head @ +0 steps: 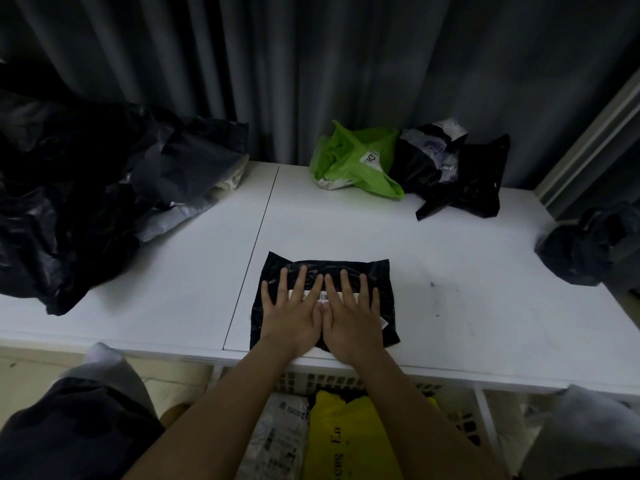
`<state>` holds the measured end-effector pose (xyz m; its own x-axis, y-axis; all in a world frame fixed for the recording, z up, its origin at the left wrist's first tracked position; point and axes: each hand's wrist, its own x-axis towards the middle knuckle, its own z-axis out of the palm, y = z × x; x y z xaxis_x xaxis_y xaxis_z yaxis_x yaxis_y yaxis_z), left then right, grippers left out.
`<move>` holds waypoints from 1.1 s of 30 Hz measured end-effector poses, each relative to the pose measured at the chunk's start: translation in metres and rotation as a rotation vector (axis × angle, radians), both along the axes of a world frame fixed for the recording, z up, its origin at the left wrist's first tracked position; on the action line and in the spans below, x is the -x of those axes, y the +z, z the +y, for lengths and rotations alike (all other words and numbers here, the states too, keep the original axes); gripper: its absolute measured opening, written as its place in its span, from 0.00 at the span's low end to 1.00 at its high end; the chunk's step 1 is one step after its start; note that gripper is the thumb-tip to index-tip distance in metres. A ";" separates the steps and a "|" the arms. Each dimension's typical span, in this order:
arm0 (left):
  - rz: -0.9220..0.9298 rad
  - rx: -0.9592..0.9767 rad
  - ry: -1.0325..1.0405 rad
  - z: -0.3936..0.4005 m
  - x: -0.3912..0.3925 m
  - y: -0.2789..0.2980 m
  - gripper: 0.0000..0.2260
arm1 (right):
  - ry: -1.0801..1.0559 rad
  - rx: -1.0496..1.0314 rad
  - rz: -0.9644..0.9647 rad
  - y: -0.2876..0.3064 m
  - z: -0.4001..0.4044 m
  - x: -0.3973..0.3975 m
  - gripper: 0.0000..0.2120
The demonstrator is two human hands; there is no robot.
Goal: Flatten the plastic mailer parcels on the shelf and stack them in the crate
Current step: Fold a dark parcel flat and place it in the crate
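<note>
From the head view, we see the left hand and right hand side by side, fingers straight and spread, pressing flat on a black mailer at lower center on the white shelf. At the frame's bottom edge, the crate holds a yellow parcel.

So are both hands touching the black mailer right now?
Touching. The head view shows the left hand and right hand lying flat, fingers spread, on the black mailer at the front of the shelf.
</note>
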<state>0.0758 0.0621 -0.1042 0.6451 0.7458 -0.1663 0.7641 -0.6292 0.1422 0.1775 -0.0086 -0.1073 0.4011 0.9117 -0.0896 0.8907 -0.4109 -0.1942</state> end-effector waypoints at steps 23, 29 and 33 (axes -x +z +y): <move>-0.567 0.119 0.565 0.084 0.011 0.026 0.11 | -0.497 -0.545 0.407 0.018 0.013 -0.094 0.22; -0.467 -0.086 0.458 0.046 0.019 0.037 0.18 | -0.301 -0.533 0.072 0.029 -0.017 -0.076 0.21; -0.420 -0.126 0.088 0.014 0.038 0.035 0.13 | 0.140 -0.475 0.130 0.027 -0.055 -0.055 0.11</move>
